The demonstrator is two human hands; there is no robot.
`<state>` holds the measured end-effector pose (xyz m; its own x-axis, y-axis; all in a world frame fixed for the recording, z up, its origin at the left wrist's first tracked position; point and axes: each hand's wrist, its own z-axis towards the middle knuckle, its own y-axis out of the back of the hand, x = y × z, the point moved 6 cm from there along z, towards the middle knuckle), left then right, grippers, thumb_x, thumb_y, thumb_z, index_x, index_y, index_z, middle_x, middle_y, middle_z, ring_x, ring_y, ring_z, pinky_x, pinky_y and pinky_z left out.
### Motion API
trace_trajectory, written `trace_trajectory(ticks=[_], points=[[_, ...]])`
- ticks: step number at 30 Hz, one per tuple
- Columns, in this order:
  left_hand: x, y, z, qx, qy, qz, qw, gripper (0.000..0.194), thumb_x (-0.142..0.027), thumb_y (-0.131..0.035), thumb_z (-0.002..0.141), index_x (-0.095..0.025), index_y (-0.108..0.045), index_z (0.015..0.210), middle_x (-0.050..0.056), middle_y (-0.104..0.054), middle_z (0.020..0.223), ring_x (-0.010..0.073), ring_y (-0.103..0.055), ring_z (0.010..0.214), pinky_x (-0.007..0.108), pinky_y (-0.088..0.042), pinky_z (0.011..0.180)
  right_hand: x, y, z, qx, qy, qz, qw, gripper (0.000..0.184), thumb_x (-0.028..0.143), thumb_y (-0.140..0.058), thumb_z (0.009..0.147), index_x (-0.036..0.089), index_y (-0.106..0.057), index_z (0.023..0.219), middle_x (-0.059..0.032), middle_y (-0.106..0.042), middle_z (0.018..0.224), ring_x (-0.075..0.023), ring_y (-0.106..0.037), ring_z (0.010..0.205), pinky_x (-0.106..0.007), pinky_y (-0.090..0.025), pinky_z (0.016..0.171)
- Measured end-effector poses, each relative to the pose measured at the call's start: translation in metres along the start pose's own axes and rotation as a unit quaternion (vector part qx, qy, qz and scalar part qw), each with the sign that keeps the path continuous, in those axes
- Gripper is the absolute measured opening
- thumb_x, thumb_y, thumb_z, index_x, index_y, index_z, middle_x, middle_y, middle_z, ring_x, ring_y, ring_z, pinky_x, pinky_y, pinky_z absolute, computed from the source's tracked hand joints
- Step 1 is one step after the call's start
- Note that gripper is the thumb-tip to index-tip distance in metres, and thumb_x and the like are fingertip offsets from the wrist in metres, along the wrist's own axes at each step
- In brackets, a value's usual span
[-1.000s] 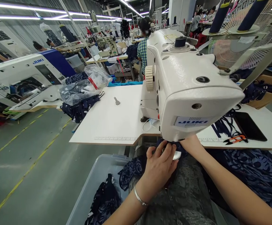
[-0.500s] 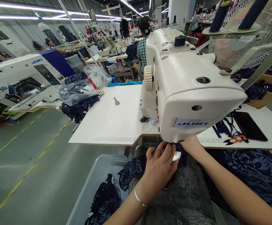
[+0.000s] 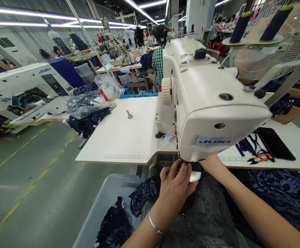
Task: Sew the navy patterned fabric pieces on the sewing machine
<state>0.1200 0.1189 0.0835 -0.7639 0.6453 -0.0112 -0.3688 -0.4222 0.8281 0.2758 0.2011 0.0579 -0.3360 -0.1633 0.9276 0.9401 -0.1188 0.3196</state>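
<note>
A white sewing machine head [image 3: 217,110] stands directly before me. Below its front end, my left hand [image 3: 174,189] has its fingers bent and close together, pressed on navy fabric [image 3: 199,167] at the needle area. A shiny rounded metal part [image 3: 195,176] shows beside the fingertips. My right hand [image 3: 210,163] reaches under the machine head from the other side; its fingers are hidden behind the head, so their grip does not show. Most of the fabric at the needle is covered too.
Navy garments lie in a clear plastic bin [image 3: 95,203] at lower left. On the white table [image 3: 129,137] sits a small metal piece [image 3: 129,114]. To the right are orange-handled snips [image 3: 261,158], a black phone [image 3: 276,143] and patterned fabric [image 3: 281,193]. A person [image 3: 158,62] is further back.
The view has tilted slightly, so most things appear a little lower. My left hand's fingers have shifted slightly at the needle area. My right arm keeps nearly the same pose.
</note>
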Motion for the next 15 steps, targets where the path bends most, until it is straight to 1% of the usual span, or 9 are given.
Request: trace_trajectory(ticks=[2, 4, 6, 8, 9, 12, 13, 15], points=[[0.002, -0.001, -0.001, -0.019, 0.004, -0.003, 1.000, 0.037, -0.039, -0.060, 0.092, -0.019, -0.059, 0.123, 0.004, -0.066, 0.114, 0.0217, -0.058, 0.113, 0.038, -0.038, 0.089, 0.009, 0.000, -0.004, 0.000, 0.016, -0.009, 1.000, 0.031, 0.034, -0.057, 0.081, 0.025, -0.066, 0.109, -0.0089, -0.069, 0.106, -0.0329, -0.061, 0.106, -0.046, -0.050, 0.087], [0.003, -0.001, -0.002, -0.024, 0.002, 0.000, 1.000, 0.038, -0.041, -0.061, 0.091, -0.020, -0.060, 0.122, 0.004, -0.066, 0.113, 0.0220, -0.059, 0.112, 0.038, -0.039, 0.089, 0.013, 0.000, -0.009, -0.007, 0.024, -0.018, 1.000, 0.026, 0.035, -0.056, 0.082, 0.024, -0.066, 0.103, -0.0086, -0.069, 0.102, -0.0313, -0.061, 0.103, -0.045, -0.049, 0.087], [0.004, 0.000, -0.001, -0.022, 0.002, 0.005, 1.000, 0.040, -0.043, -0.062, 0.090, -0.020, -0.060, 0.122, 0.003, -0.067, 0.113, 0.0218, -0.059, 0.112, 0.038, -0.039, 0.088, 0.007, 0.004, -0.016, -0.043, 0.015, -0.019, 0.999, 0.022, 0.037, -0.055, 0.083, 0.022, -0.065, 0.097, -0.0080, -0.068, 0.096, -0.0295, -0.061, 0.098, -0.043, -0.049, 0.086], [0.003, 0.001, -0.001, -0.020, -0.001, 0.006, 1.000, 0.039, -0.043, -0.063, 0.090, -0.020, -0.060, 0.122, 0.003, -0.067, 0.113, 0.0210, -0.059, 0.112, 0.038, -0.039, 0.088, -0.013, 0.009, -0.025, -0.100, -0.013, -0.006, 0.995, 0.023, 0.043, -0.055, 0.086, 0.022, -0.062, 0.093, -0.0067, -0.066, 0.090, -0.0271, -0.061, 0.093, -0.039, -0.050, 0.082], [0.003, 0.002, 0.000, -0.023, -0.003, 0.007, 1.000, 0.039, -0.043, -0.063, 0.090, -0.020, -0.060, 0.122, 0.003, -0.067, 0.113, 0.0208, -0.058, 0.112, 0.038, -0.038, 0.087, -0.028, 0.012, -0.031, -0.131, -0.031, 0.004, 0.991, 0.025, 0.046, -0.054, 0.087, 0.022, -0.060, 0.092, -0.0059, -0.065, 0.088, -0.0258, -0.061, 0.090, -0.037, -0.051, 0.080], [0.000, 0.003, -0.001, -0.026, -0.010, 0.011, 1.000, 0.040, -0.043, -0.062, 0.090, -0.020, -0.060, 0.123, 0.004, -0.067, 0.113, 0.0211, -0.058, 0.112, 0.037, -0.038, 0.087, -0.078, 0.014, -0.047, -0.188, -0.082, 0.018, 0.979, 0.031, 0.053, -0.049, 0.091, 0.022, -0.056, 0.090, -0.0028, -0.061, 0.081, -0.0228, -0.060, 0.079, -0.034, -0.052, 0.072], [0.000, 0.002, -0.001, -0.025, -0.012, 0.013, 1.000, 0.040, -0.043, -0.061, 0.091, -0.021, -0.059, 0.123, 0.004, -0.067, 0.114, 0.0213, -0.058, 0.113, 0.037, -0.038, 0.088, -0.092, 0.010, -0.052, -0.188, -0.092, 0.017, 0.978, 0.034, 0.055, -0.046, 0.091, 0.022, -0.055, 0.088, -0.0023, -0.060, 0.077, -0.0229, -0.060, 0.076, -0.035, -0.053, 0.068], [-0.001, -0.001, -0.003, -0.020, -0.013, 0.015, 1.000, 0.040, -0.044, -0.060, 0.091, -0.022, -0.059, 0.125, 0.004, -0.067, 0.115, 0.0215, -0.056, 0.114, 0.038, -0.037, 0.090, -0.113, -0.003, -0.059, -0.156, -0.095, 0.015, 0.983, 0.040, 0.057, -0.040, 0.092, 0.023, -0.058, 0.083, -0.0029, -0.061, 0.072, -0.0251, -0.063, 0.072, -0.036, -0.053, 0.062]])
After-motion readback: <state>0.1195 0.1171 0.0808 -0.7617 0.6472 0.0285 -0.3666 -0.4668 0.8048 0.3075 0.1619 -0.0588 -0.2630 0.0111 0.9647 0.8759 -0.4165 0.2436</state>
